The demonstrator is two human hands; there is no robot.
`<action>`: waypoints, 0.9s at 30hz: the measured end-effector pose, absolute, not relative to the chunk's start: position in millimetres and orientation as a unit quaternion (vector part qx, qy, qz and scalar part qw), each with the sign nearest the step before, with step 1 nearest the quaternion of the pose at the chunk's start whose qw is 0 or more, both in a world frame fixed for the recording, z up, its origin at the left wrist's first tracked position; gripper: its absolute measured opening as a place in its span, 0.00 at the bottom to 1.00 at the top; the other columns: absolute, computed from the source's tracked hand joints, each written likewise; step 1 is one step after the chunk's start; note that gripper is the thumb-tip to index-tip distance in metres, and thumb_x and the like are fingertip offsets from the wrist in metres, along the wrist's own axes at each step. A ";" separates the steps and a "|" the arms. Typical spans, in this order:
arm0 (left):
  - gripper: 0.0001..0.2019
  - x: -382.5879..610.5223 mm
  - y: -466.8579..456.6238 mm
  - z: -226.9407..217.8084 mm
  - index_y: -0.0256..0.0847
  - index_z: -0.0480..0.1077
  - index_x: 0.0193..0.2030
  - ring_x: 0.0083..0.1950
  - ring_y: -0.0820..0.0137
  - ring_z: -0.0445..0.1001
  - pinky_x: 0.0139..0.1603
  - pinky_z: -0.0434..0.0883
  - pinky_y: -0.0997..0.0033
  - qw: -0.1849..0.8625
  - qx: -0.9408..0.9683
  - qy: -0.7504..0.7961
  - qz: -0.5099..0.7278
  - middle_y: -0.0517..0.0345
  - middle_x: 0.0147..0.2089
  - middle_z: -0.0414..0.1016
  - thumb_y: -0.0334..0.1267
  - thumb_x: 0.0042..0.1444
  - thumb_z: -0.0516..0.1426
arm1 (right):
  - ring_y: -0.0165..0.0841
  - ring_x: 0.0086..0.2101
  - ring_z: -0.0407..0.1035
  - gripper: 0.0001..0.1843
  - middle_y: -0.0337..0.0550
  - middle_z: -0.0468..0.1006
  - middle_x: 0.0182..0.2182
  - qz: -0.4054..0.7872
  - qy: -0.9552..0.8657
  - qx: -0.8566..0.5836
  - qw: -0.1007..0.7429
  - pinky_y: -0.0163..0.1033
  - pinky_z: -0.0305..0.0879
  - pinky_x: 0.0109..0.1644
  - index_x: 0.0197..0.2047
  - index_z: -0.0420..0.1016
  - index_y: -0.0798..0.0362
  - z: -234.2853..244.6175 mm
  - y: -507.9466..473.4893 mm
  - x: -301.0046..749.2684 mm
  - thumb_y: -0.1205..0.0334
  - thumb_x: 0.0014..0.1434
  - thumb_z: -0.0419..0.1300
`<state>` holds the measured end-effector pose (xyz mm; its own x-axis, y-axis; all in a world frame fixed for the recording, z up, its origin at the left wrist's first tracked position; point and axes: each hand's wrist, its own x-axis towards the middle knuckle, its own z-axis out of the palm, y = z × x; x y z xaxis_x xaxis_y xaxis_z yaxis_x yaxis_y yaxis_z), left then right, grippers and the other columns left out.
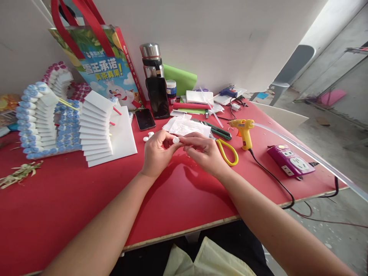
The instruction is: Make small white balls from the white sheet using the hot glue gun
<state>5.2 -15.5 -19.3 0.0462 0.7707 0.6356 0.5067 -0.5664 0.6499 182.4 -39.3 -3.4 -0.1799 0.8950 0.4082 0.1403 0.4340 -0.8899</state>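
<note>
Over the middle of the red tabletop [86,199], just above its surface, your two hands meet around a small white round disc [176,140]. Your left hand [156,153] pinches the disc between thumb and forefinger, with the other fingers curled in close. Your right hand [204,151] comes in from the other side with its fingers drawn narrow, and the fingertips [184,139] press against the disc's right edge. You cannot tell from here whether that hand grips anything besides the disc.

Just beyond your left hand, a few loose white round pieces [148,135] lie on the table, near a black smartphone lying flat [145,119]. Thin white paper sheets [188,126] are spread just behind your fingers. A pair of yellow-handled scissors [230,153] rests beside your right hand, partly hidden by it. A yellow hot glue gun [243,132] stands a little further right, its black cord trailing off the table edge. A purple power strip [290,161] lies well to the right.

To your left stands a stepped white foam-board model edged with blue caps [43,122]. At the back, a printed shopping bag with red handles [106,73] stands against the wall. A steel flask [151,61] stands next to the bag, with a second black phone propped upright [157,97] in front of it.
</note>
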 end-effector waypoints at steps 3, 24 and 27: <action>0.10 4.8 -15.2 -20.0 0.41 0.72 0.35 0.31 0.74 0.72 0.35 0.69 0.73 0.073 0.735 0.441 0.509 0.62 0.32 0.77 0.43 0.58 0.66 | 0.35 0.40 0.74 0.13 0.46 0.81 0.44 0.421 -0.636 -0.391 0.515 0.40 0.70 0.41 0.45 0.87 0.50 -4.2 -36.8 182.2 0.62 0.58 0.64; 0.13 7.2 -18.7 -19.4 0.42 0.66 0.31 0.26 0.75 0.67 0.30 0.62 0.72 0.050 0.737 0.482 0.472 0.65 0.26 0.70 0.45 0.58 0.64 | 0.35 0.39 0.74 0.14 0.45 0.82 0.43 0.535 -0.546 -0.394 0.511 0.38 0.69 0.40 0.41 0.87 0.51 -7.5 -32.4 180.8 0.54 0.54 0.71; 0.13 10.2 -20.0 -19.7 0.42 0.67 0.32 0.26 0.75 0.67 0.30 0.62 0.73 0.068 0.736 0.481 0.471 0.65 0.26 0.70 0.46 0.59 0.64 | 0.35 0.35 0.74 0.15 0.45 0.83 0.37 0.530 -0.524 -0.419 0.518 0.37 0.68 0.34 0.39 0.86 0.52 -9.7 -32.0 179.0 0.51 0.52 0.72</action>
<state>10.2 -20.0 -19.7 0.0926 0.7729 0.6277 0.6441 -0.5273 0.5542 179.0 -32.0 -9.7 -0.1122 0.9887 0.0997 -0.1110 0.0872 -0.9900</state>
